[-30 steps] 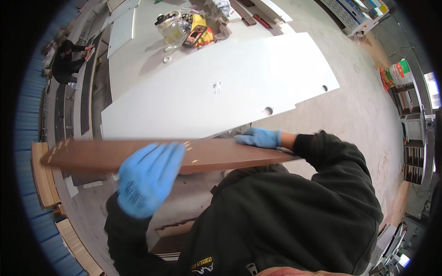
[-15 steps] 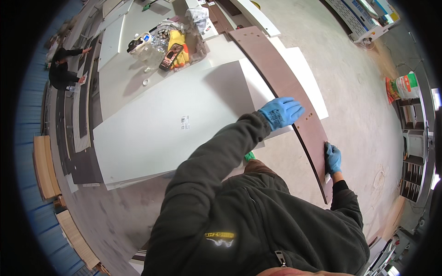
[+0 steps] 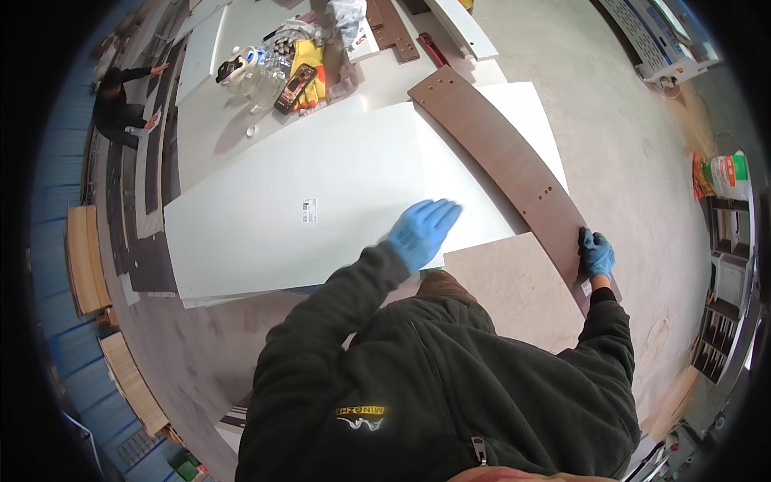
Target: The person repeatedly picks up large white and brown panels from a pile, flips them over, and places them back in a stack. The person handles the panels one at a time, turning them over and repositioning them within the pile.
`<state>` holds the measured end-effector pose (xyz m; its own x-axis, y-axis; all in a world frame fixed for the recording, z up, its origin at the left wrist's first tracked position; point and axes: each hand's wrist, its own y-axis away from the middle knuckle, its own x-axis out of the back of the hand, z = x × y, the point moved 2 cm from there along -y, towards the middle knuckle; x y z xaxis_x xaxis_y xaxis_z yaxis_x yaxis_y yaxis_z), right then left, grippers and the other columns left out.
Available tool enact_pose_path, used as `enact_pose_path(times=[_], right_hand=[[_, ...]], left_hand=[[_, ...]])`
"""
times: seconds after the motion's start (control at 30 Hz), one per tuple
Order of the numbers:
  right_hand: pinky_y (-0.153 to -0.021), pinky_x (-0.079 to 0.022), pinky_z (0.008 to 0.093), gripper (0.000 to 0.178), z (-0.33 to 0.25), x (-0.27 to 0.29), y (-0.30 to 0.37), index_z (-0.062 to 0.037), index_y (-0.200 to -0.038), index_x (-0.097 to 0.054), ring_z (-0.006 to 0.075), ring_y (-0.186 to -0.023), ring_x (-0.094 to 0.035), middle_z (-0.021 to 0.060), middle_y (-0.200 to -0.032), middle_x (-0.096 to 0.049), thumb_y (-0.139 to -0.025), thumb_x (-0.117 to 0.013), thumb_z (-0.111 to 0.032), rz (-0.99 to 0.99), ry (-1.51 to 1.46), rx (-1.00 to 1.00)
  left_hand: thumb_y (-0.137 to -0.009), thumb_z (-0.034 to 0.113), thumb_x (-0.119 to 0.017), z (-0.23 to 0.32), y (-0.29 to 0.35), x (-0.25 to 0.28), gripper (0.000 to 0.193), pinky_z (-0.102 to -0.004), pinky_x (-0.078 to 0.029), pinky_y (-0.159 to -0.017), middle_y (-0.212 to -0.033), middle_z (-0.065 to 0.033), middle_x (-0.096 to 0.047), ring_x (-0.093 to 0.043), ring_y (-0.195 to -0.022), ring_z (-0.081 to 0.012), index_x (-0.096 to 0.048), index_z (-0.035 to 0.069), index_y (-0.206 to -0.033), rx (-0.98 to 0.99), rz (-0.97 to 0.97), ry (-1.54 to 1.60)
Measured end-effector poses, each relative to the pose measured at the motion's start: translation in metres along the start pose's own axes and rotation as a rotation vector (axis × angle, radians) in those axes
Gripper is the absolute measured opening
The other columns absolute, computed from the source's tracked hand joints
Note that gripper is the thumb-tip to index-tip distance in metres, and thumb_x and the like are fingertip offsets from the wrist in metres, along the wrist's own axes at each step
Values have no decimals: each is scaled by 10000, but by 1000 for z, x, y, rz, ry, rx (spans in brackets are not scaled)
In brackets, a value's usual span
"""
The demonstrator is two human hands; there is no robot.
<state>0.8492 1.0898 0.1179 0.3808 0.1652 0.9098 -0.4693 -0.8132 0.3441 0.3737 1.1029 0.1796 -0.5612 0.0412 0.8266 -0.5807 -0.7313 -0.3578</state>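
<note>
The long, thin, brown wooden-looking board (image 3: 494,136) slants across the right part of the big, flat, white panel (image 3: 361,161), and its near end sticks out over the floor. It looks stiff and a bit heavy, so I think it will not flop. Its flat face looks smooth and may slip. The long edges seem best to hold, one hand on each side, and the corners could chip. Little round holes dot the far end and the nearer half. It looks bowed, but the lens may bend it.

The blue-gloved right hand (image 3: 597,255) grips the board's edge at the near end. The blue-gloved left hand (image 3: 423,233) is flat with fingers out, holding nothing, over the panel; I can't tell if it touches. The panel looks hard and smooth. Beyond it, the white table (image 3: 205,153) carries a clear plastic jug (image 3: 269,80) and a dark phone (image 3: 295,88).
</note>
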Motion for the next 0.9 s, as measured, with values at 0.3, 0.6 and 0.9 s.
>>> enact_pose_path(times=[0.3, 0.6, 0.9], right_hand=[[-722, -546, 394, 557, -7, -17, -62, -88, -771, -712, 272, -714, -726, 98, -694, -733, -925, -587, -608, -98, -97, 113], [-766, -559, 416, 479, -41, -26, -76, -66, -991, -715, 318, -797, -740, 125, -765, -751, -956, -576, -524, -143, 31, 321], [-988, -508, 477, 641, -117, -43, -103, -27, -1394, -561, 423, -1166, -632, 238, -1415, -583, -917, -568, -455, 119, 60, 836]], left_hand=[[-895, 56, -593, 18, 111, 23, 344, -472, -531, -922, -1176, -229, -682, -655, -1032, -425, -637, -59, -1216, 540, 31, 85], [-1046, 254, -581, 18, 148, -4, 350, -251, -452, -554, -774, -58, -684, -570, -608, -98, -690, -38, -888, 1616, 391, 1009], [-1026, 273, -614, 10, 152, 5, 336, -342, -594, -794, -989, -143, -752, -725, -849, -216, -703, -48, -1070, 1628, 273, 1083]])
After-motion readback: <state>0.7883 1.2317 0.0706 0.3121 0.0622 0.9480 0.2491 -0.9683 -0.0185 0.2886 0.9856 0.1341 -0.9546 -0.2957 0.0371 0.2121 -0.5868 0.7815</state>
